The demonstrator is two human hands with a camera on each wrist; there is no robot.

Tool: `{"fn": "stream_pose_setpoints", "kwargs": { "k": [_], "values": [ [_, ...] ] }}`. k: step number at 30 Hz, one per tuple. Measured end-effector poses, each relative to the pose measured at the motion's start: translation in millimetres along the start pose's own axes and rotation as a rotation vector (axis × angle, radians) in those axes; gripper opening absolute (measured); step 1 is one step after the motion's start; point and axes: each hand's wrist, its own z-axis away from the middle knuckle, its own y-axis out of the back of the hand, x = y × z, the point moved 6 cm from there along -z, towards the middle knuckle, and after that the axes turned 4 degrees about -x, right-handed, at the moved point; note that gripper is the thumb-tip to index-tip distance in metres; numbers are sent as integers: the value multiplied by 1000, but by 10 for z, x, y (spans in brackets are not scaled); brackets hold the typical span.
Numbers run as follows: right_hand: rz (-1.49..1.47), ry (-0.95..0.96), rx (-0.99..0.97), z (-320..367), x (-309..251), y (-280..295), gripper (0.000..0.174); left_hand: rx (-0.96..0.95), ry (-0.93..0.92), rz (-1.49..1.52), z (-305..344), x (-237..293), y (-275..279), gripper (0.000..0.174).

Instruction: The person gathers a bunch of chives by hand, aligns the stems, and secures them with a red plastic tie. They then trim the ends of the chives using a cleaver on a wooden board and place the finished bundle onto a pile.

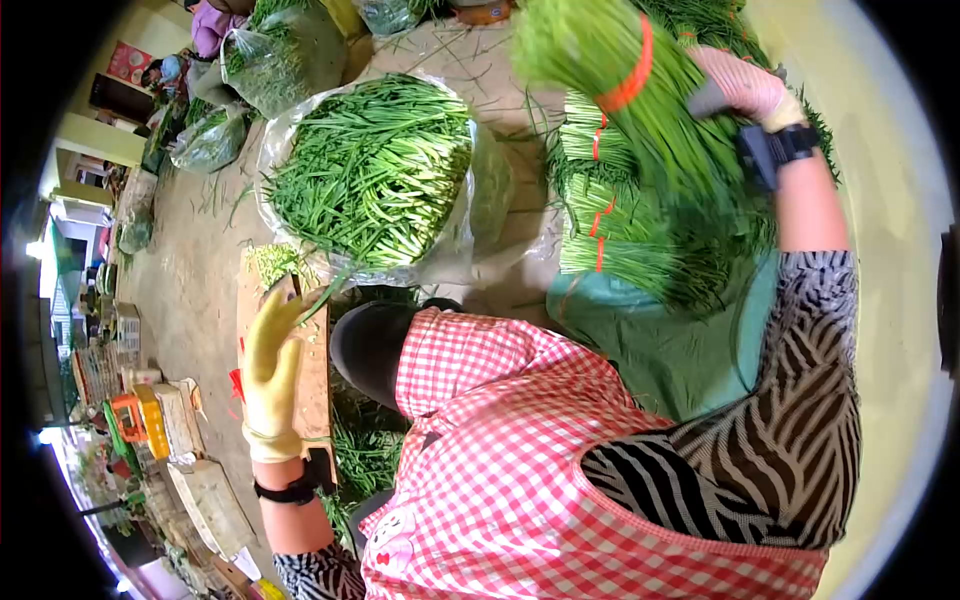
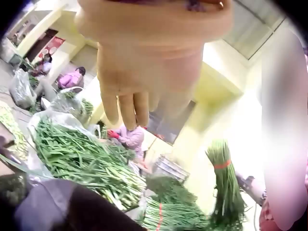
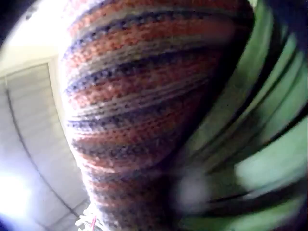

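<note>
My right hand, in a pink striped knit glove, grips a thick bundle of garlic chives bound with an orange band. The bundle is raised and tilted above a stack of banded chive bundles. In the right wrist view the striped glove lies against broad green leaves, and its fingertips are hidden. My left hand, in a pale yellow rubber glove, is held up with fingers extended over a wooden board. It holds nothing. The left wrist view shows its fingers straight.
Loose chives fill a large clear plastic bag in front of me. A green sheet lies under the stacked bundles, beside a pale yellow wall. More bagged greens and people stand farther back; crates line the left.
</note>
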Motion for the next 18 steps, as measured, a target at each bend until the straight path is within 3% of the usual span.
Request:
{"fn": "stream_pose_setpoints", "kwargs": {
  "k": [1, 3, 7, 9, 11, 13, 14, 17, 18],
  "values": [
    [-121, 170, -33, -11, 305, -131, 64, 73, 82, -74, 79, -58, 172, 54],
    [222, -199, -264, 64, 543, -303, 59, 164, 113, -103, 247, -259, 489, 48],
    [256, -339, -567, -134, 1241, -1211, 58, 233, 177, -169, 541, -559, 809, 46],
    [157, -340, -566, -300, 1594, -1830, 63, 259, 230, -130, 693, -686, 843, 46],
    [154, -307, -381, -484, 2163, -2641, 60, 263, 278, -104, 799, -761, 768, 49],
    [468, -479, -170, -527, 2417, -3275, 48, 228, 301, -113, 916, -884, 696, 50],
    [536, -521, -202, -559, 2552, -3675, 49, 236, 340, -114, 971, -890, 628, 50],
    [566, -691, -148, -552, 2525, -4015, 55, 225, 409, -135, 1087, -856, 483, 52],
    [597, -682, -136, -565, 2501, -3980, 49, 217, 403, -132, 1127, -896, 489, 53]
  ]
}}
